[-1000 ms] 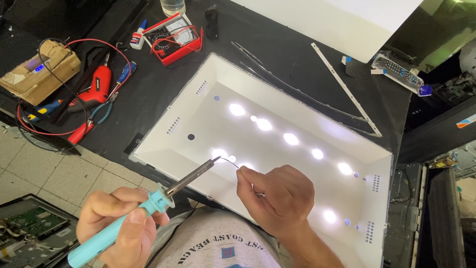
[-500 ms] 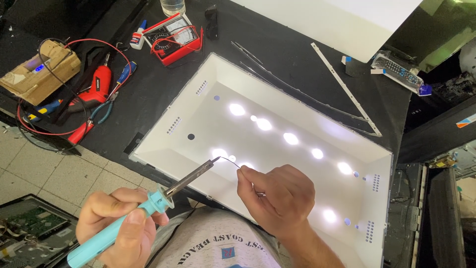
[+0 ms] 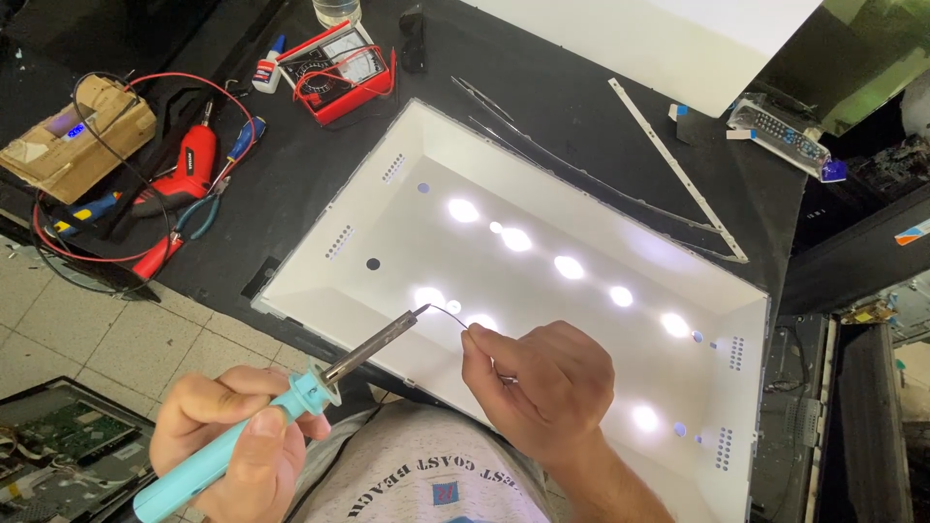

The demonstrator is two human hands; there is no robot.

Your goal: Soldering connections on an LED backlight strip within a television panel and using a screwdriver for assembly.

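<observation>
My left hand (image 3: 231, 441) grips a soldering iron (image 3: 291, 402) by its turquoise handle, and the metal tip points up and right over the near edge of a white backlight panel (image 3: 387, 242). My right hand (image 3: 542, 383) pinches a thin solder wire (image 3: 448, 312) that curves left until its end meets the iron's tip. Both sit just above a lit spot near the panel's front edge. Several round lights (image 3: 569, 266) glow in rows inside the panel.
The panel lies on a black bench (image 3: 291, 165). A red multimeter (image 3: 334, 70), a glue bottle (image 3: 268, 61), a red screwdriver (image 3: 189, 165), pliers and red leads lie at the left. A cardboard box (image 3: 73, 136) sits far left. Thin strips (image 3: 678, 174) and a remote (image 3: 780, 136) lie at the right.
</observation>
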